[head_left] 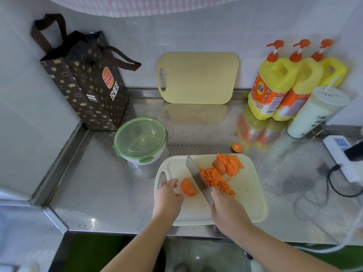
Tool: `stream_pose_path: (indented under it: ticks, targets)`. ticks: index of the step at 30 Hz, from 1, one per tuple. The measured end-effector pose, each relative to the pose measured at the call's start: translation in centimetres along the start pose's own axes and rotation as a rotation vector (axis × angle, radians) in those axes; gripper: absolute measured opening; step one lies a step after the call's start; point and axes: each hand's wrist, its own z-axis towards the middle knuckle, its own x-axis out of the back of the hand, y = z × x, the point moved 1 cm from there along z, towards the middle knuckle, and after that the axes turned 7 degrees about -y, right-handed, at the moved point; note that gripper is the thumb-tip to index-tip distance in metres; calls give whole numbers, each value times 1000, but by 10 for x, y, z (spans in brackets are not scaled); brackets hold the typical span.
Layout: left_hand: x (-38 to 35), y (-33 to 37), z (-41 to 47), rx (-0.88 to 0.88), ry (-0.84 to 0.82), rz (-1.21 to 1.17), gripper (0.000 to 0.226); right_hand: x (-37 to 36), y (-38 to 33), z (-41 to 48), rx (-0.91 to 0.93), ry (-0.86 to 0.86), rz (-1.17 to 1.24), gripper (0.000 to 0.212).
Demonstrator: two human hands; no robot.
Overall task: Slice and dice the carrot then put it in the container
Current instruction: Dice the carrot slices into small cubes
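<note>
Right hand (225, 207) grips the knife (194, 173) slanted across the cutting board (248, 203); left hand (168, 191) rests relaxed by the board's left edge, beside a carrot chunk (188, 187).

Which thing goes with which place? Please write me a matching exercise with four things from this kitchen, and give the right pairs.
Things:
1. knife
2. round carrot end
3. container
4. beige cutting board

Places:
A. leaning on the wall
B. on the counter, under a green lid
C. gripped by the right hand
D. alone on the counter, beyond the white cutting board

Pairs: 1-C, 2-D, 3-B, 4-A
</note>
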Motion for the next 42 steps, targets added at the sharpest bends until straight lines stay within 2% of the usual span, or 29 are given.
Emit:
stream_pose_path:
  ticks: [5, 9, 13, 18, 22, 25, 27, 30, 33, 42]
  targets:
    - [8, 3, 8, 105, 16, -169, 30, 4, -5, 1, 36, 3, 2, 23]
    - [2, 11, 12, 115, -33, -178, 8, 1, -11, 2, 44, -20, -28, 23]
    - [-3, 13, 12, 127, -10, -169, 31, -4, -16, 0, 68, -44, -117, 28]
    - [-5, 11, 13, 144, -26, -164, 24, -4, -17, 2, 103, -97, -170, 33]
    - [-4, 9, 16, 163, -47, -174, 13, 10, -9, 12, 117, -195, -58, 8]
    - [-3, 7, 19, 157, -66, -148, 7, 20, -10, 13, 91, -88, -16, 7]
    - [-3, 7, 20, 149, -70, -143, 5, 24, -15, 8, 89, -43, -18, 14]
    - [-3, 7, 21, 158, -66, -133, 2, 19, -23, -3, 96, -75, -122, 21]
    - [-4, 5, 22, 159, -73, -153, 11, 14, -27, -7, 97, -78, -211, 23]
    - [-7, 1, 25, 173, -50, -221, 11, 9, -33, -6, 76, -133, -286, 42]
